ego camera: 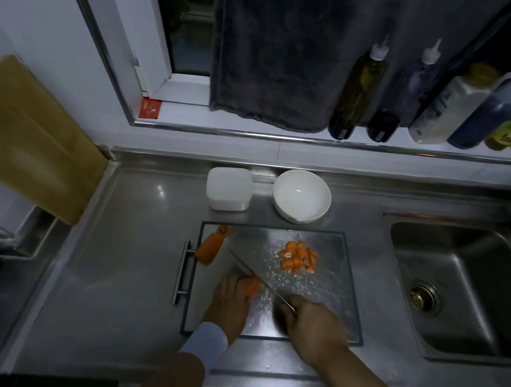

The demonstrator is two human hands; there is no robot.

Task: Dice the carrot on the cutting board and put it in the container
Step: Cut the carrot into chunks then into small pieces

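From the head view we look down on a dull, smooth stainless steel counter (128,258). On it lies the cutting board (329,290), a clear, glassy rectangle with a dark rim and wet glints across its face. A metal bar handle (183,271) runs along the board's left edge.

Three lots of carrot sit on the board. A stubby carrot end (209,247) with its dark crown lies at the far left corner. A loose heap of small orange carrot chunks (297,259) lies at the far middle. A short carrot piece (254,285) lies near the board's left side.

Our left hand (230,300), with a pale cuff at the wrist, rests on the board with its fingers curled down onto that carrot piece, holding it in place. Our right hand (308,325) is wrapped round the dark handle of the knife (250,269). Its broad grey blade slants away to the far left, its flat side just beside the left fingertips and touching the carrot piece.

The heap of chunks lies beyond both hands, well apart from them.

Just beyond the board's far edge stand the container (228,188), a white, rounded-square plastic tub, and beside it a round white bowl (301,196). To the board's right is a steel sink (463,285).
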